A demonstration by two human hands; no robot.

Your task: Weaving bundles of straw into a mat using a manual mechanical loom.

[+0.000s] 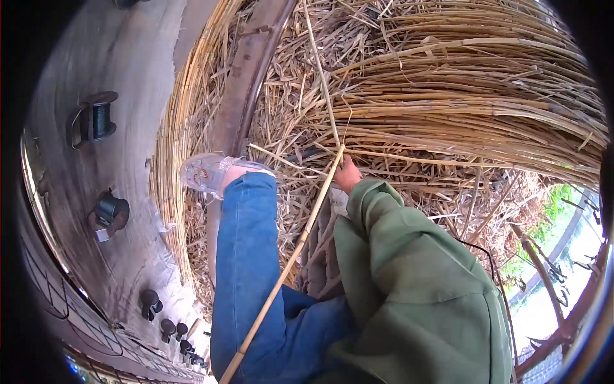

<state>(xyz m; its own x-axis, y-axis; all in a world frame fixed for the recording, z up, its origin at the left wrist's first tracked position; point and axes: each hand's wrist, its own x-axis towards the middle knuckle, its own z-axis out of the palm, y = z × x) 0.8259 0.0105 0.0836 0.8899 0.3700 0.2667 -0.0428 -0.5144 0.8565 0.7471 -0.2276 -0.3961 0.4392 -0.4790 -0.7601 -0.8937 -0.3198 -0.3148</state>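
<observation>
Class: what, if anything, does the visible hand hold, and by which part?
Cannot be told: the right hand is where two lengths of cane meet, but any grip is hidden.

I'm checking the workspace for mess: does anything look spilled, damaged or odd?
Loose scraps lie scattered around the shoe, untidy beside the stacked reeds. At the right hand, a cane seems sharply kinked, though it may be two meeting.

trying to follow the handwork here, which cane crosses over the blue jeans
The long single cane slanting down from beside the right hand; the piled canes at upper right lie apart from the jeans.
</observation>
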